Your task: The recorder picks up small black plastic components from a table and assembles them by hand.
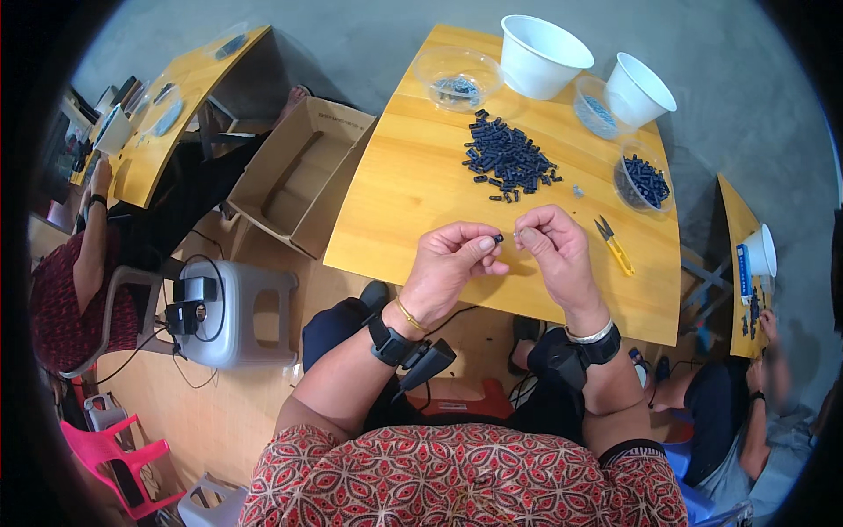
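Note:
My left hand (452,263) pinches a small dark blue cylindrical piece (498,238) between thumb and forefinger, above the near part of the wooden table (395,211). Just beside it, my right hand (558,250) is closed in a pinch, fingertips almost meeting the piece. A tiny pale bit shows at those fingertips, too small to name. Beyond both hands lies a heap of similar dark blue pieces (511,158). Yellow-handled thread snips (617,248) rest to the right of my right hand, and a small clear bit (578,191) lies between them and the heap.
Along the far side stand a clear bowl (458,79) of small silvery parts, two white tubs (544,57) and another clear bowl (597,110). A clear bowl of dark pieces (644,183) sits at the right edge. Left are a cardboard box (303,176) and a grey stool (237,312). People sit either side.

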Demonstrator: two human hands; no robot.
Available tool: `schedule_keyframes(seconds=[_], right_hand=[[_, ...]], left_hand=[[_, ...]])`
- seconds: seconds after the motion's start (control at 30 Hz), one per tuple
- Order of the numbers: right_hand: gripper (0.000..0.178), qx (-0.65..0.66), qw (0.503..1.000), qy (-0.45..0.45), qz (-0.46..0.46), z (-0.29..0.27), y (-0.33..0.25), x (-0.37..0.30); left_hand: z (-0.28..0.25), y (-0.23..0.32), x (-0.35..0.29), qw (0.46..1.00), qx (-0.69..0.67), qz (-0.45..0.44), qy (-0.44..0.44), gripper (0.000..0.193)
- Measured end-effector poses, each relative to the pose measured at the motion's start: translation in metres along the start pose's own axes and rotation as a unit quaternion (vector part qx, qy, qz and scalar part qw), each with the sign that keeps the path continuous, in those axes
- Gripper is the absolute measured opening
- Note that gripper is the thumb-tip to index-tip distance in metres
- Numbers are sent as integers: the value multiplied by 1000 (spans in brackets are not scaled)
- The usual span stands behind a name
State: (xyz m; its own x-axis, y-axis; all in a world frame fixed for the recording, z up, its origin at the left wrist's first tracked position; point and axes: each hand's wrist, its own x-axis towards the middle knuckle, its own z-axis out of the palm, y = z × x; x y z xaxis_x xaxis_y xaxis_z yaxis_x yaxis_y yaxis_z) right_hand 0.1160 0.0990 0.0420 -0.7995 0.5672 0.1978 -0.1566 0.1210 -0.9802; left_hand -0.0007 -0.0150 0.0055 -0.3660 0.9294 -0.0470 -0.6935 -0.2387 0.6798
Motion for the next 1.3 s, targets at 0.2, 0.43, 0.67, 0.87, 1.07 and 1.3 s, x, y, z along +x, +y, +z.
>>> schedule_keyframes(seconds=[0.2,0.43,0.67,0.87,1.07,1.3], right_hand=[[3,-54,998,9,-18,7,3,-1],[2,-89,995,2,-49,11,2,1],[4,-248,964,3,-99,14,-10,0],[5,-309,938,8,-158,18,-5,0],[5,-273,949,19,-158,19,3,-4],[30,-320,940,10,-120,7,-5,-13]], left_hand=[[1,1,-1,1000,2,3,7,13],[1,0,0,1000,11,6,11,13],[0,-2,0,999,40,27,21,11],[-2,-4,1,997,58,42,29,9],[-2,-6,2,998,35,40,18,9],[-2,-3,-1,1000,-2,16,19,9]])
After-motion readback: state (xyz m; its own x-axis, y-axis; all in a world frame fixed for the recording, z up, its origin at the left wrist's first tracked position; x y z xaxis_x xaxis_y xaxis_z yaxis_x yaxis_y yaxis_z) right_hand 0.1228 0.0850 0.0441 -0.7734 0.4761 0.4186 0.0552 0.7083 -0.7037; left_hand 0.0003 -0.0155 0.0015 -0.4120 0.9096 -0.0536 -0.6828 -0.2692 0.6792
